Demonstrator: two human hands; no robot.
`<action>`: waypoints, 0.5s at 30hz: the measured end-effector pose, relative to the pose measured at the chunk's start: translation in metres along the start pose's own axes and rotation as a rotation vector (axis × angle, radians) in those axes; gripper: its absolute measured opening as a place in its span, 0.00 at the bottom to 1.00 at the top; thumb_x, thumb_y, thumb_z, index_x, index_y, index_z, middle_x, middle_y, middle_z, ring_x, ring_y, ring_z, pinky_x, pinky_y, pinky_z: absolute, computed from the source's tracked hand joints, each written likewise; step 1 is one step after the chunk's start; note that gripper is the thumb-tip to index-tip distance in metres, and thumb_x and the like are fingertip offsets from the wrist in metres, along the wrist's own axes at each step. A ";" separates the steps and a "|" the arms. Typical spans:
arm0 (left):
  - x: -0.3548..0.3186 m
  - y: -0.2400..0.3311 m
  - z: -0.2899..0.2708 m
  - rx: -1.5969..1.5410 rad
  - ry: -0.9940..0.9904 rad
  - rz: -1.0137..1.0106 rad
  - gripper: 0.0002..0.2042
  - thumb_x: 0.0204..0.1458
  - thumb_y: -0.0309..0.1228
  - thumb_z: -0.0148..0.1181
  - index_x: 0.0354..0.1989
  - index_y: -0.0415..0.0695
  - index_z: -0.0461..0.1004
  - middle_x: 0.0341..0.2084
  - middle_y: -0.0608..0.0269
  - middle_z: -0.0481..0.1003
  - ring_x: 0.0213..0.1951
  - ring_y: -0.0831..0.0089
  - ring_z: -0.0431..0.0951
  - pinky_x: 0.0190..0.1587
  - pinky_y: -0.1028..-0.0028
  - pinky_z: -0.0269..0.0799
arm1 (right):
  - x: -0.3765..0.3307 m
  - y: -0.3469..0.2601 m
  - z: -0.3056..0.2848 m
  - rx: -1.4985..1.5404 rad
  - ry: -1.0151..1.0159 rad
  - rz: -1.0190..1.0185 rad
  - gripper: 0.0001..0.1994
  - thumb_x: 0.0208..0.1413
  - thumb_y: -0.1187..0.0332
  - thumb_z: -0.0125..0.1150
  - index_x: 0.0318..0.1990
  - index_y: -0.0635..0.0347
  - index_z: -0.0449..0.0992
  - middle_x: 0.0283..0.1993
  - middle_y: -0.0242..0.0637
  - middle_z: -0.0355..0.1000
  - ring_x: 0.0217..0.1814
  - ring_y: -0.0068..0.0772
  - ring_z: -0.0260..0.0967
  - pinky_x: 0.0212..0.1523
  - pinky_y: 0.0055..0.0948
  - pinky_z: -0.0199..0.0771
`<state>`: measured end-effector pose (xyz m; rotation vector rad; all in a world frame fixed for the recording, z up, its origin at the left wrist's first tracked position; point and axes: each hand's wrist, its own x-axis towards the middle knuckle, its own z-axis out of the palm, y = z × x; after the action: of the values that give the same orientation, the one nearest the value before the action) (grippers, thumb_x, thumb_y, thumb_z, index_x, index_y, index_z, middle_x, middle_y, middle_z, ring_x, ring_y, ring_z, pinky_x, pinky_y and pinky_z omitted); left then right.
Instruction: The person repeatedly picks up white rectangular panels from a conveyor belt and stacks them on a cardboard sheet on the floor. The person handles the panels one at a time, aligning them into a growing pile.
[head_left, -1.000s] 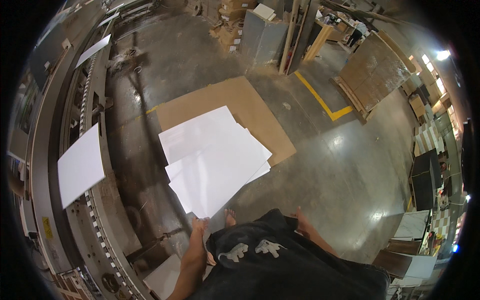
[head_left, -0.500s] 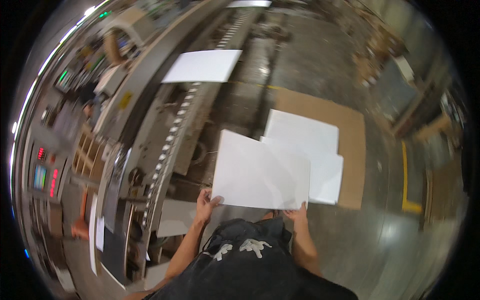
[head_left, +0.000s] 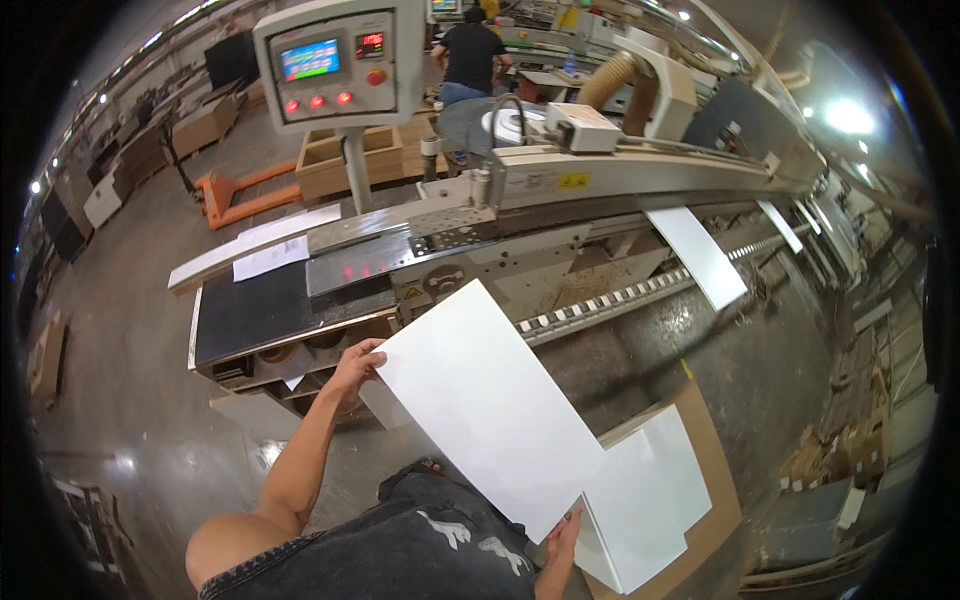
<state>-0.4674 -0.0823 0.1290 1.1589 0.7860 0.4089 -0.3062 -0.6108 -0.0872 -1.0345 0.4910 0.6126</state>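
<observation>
A white rectangular panel [head_left: 490, 410] is held out in front of me, tilted, between both hands. My left hand [head_left: 356, 368] grips its left corner, thumb on the upper face and fingers bent around the edge. At the near right end, my right hand [head_left: 565, 533] is closed on the panel's edge, with part of the fingers hidden. Beyond and below the held panel, more white panels [head_left: 660, 480] lie overlapping on a brown cardboard sheet [head_left: 725, 510] on the floor.
A long machine [head_left: 590, 240] with a toothed conveyor track [head_left: 590, 310] runs across ahead. Another white panel [head_left: 700, 255] rests over that track. A control box [head_left: 340, 65] stands on a post at left, near an orange pallet jack [head_left: 235, 200]. Farther back is a person [head_left: 468, 60].
My view has swung left toward the machine's control end. The held panel now slants from upper left to lower right, with my left hand farther out and both hands still on it.
</observation>
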 end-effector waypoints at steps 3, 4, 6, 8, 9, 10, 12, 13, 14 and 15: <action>0.008 -0.020 -0.054 -0.168 0.059 -0.011 0.13 0.61 0.31 0.56 0.52 0.43 0.74 0.41 0.66 0.78 0.40 0.74 0.77 0.44 0.69 0.74 | -0.014 0.010 0.080 -0.307 0.165 -0.226 0.25 0.69 0.52 0.49 0.55 0.70 0.69 0.53 0.47 0.73 0.50 0.42 0.74 0.51 0.41 0.76; 0.013 -0.030 -0.067 -0.242 0.079 -0.011 0.13 0.62 0.32 0.55 0.53 0.43 0.73 0.42 0.66 0.78 0.41 0.73 0.77 0.45 0.69 0.74 | -0.020 0.014 0.097 -0.352 0.210 -0.245 0.23 0.69 0.54 0.50 0.52 0.71 0.70 0.50 0.47 0.74 0.48 0.41 0.75 0.48 0.39 0.77; 0.024 -0.047 -0.089 -0.350 0.176 0.012 0.13 0.64 0.35 0.54 0.53 0.44 0.73 0.43 0.66 0.77 0.41 0.72 0.77 0.44 0.68 0.74 | -0.031 0.028 0.127 -0.439 0.295 -0.271 0.20 0.68 0.59 0.53 0.51 0.73 0.70 0.49 0.49 0.74 0.46 0.41 0.75 0.46 0.38 0.78; 0.036 -0.064 -0.106 -0.411 0.277 0.002 0.12 0.66 0.38 0.52 0.51 0.45 0.72 0.44 0.66 0.76 0.41 0.72 0.77 0.46 0.66 0.74 | -0.043 0.050 0.152 -0.525 0.328 -0.342 0.20 0.67 0.60 0.54 0.52 0.73 0.69 0.50 0.49 0.73 0.47 0.40 0.75 0.46 0.38 0.77; 0.042 -0.070 -0.112 -0.398 0.302 0.025 0.12 0.66 0.38 0.52 0.50 0.45 0.72 0.43 0.66 0.76 0.41 0.72 0.77 0.46 0.66 0.74 | -0.049 0.060 0.166 -0.530 0.327 -0.375 0.20 0.67 0.60 0.54 0.53 0.73 0.68 0.50 0.48 0.73 0.47 0.40 0.75 0.46 0.38 0.77; 0.049 -0.076 -0.115 -0.382 0.341 0.024 0.12 0.66 0.38 0.51 0.48 0.44 0.72 0.42 0.66 0.76 0.41 0.72 0.76 0.46 0.66 0.73 | -0.055 0.069 0.178 -0.438 0.250 -0.379 0.22 0.67 0.62 0.55 0.58 0.73 0.64 0.53 0.49 0.72 0.49 0.41 0.74 0.48 0.37 0.76; 0.066 -0.086 -0.115 -0.339 0.421 0.021 0.12 0.67 0.38 0.51 0.46 0.41 0.72 0.39 0.64 0.76 0.40 0.72 0.76 0.47 0.67 0.72 | -0.065 0.079 0.201 -0.600 0.221 -0.350 0.24 0.66 0.63 0.56 0.60 0.73 0.62 0.55 0.50 0.71 0.50 0.41 0.74 0.49 0.37 0.76; 0.074 -0.089 -0.114 -0.304 0.444 0.032 0.12 0.66 0.37 0.51 0.46 0.40 0.71 0.39 0.64 0.76 0.40 0.71 0.76 0.47 0.68 0.71 | -0.071 0.083 0.212 -0.664 0.194 -0.333 0.25 0.65 0.64 0.57 0.61 0.73 0.60 0.56 0.51 0.70 0.50 0.41 0.73 0.49 0.37 0.75; 0.085 -0.091 -0.108 -0.263 0.466 0.043 0.12 0.66 0.36 0.51 0.45 0.39 0.71 0.39 0.64 0.76 0.40 0.71 0.76 0.46 0.69 0.71 | -0.077 0.086 0.222 -0.797 0.174 -0.368 0.25 0.63 0.67 0.58 0.61 0.72 0.59 0.55 0.51 0.70 0.49 0.39 0.73 0.46 0.35 0.76; 0.092 -0.092 -0.106 -0.232 0.499 -0.005 0.12 0.66 0.35 0.52 0.45 0.38 0.71 0.38 0.63 0.76 0.40 0.70 0.76 0.46 0.70 0.71 | -0.082 0.089 0.234 -0.862 0.114 -0.348 0.24 0.62 0.68 0.58 0.60 0.72 0.59 0.54 0.50 0.70 0.48 0.38 0.73 0.45 0.34 0.76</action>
<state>-0.4926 0.0132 -0.0064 0.8432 1.1387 0.7815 -0.4052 -0.3869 0.0096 -1.9316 0.1146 0.4494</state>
